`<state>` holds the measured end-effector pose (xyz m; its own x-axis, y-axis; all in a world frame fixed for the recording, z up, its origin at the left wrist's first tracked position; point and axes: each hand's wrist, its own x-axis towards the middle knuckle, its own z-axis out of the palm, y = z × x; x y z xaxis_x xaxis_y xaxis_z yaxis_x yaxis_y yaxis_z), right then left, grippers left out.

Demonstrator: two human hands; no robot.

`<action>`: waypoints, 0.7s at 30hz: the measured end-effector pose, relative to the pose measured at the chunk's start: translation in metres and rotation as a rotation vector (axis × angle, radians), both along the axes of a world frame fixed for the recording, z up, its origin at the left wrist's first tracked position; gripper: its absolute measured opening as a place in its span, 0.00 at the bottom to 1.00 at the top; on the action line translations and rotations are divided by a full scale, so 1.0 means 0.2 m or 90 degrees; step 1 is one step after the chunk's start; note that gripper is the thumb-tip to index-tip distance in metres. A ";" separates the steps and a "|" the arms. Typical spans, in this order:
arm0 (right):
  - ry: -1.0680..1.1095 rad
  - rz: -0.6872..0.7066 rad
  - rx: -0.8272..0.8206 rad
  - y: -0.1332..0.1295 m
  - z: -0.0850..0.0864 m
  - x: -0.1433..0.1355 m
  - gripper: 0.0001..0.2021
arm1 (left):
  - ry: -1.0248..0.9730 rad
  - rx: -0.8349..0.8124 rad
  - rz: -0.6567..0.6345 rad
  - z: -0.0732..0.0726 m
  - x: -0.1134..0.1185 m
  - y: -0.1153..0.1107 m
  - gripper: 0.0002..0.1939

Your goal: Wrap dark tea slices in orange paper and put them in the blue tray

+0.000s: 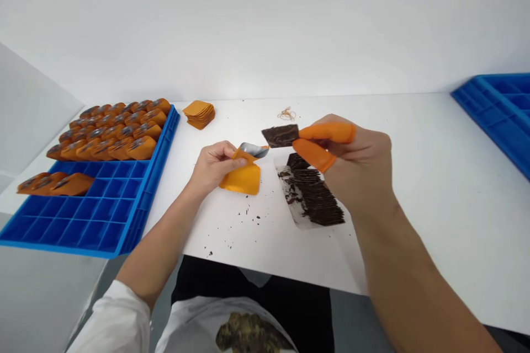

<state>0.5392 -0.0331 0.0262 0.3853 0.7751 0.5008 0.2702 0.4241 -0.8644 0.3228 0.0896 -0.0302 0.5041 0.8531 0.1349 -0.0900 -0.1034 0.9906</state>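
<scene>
My left hand [216,165] pinches an orange pouch [242,177] whose mouth gapes and shows a silvery lining. Orange finger covers are on the thumb and forefinger of my right hand [345,149], which grips a thin dark brown slab [280,135] by its right end. The slab is held just up and to the right of the pouch mouth. Below my right hand, a row of similar dark slabs [317,196] lies in a clear tray [296,210], partly hidden by that hand.
At the left, a blue compartment tray [132,220] holds several filled orange pouches [111,129]. Flat orange pouches [199,113] are stacked at the back, near rubber bands [286,114]. Another blue tray [492,116] stands far right. Dark crumbs [258,217] dot the white table [430,176].
</scene>
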 end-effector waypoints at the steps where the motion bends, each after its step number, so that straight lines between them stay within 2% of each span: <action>1: -0.028 -0.001 0.012 0.00 0.00 -0.02 0.06 | -0.009 -0.020 -0.008 -0.01 0.01 0.00 0.22; 7: -0.039 0.008 -0.009 0.00 -0.05 -0.09 0.08 | -0.010 -0.081 -0.029 -0.04 0.00 -0.01 0.20; 10: -0.040 0.011 -0.049 0.01 -0.07 -0.11 0.07 | -0.012 -0.075 -0.032 -0.05 0.00 -0.01 0.19; 14: -0.078 -0.033 -0.079 0.02 -0.09 -0.15 0.07 | -0.031 -0.046 -0.038 -0.05 0.00 -0.01 0.20; 18: -0.101 -0.038 -0.080 0.02 -0.10 -0.17 0.06 | -0.041 -0.037 -0.041 -0.07 0.01 -0.02 0.20; 21: -0.198 -0.060 -0.039 0.03 -0.10 -0.15 0.08 | -0.032 -0.047 -0.046 -0.07 0.01 -0.03 0.20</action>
<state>0.5098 -0.0274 0.0053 0.2925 0.7754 0.5596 0.5614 0.3344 -0.7569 0.3238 0.0844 -0.0444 0.5586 0.8235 0.0995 -0.1449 -0.0212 0.9892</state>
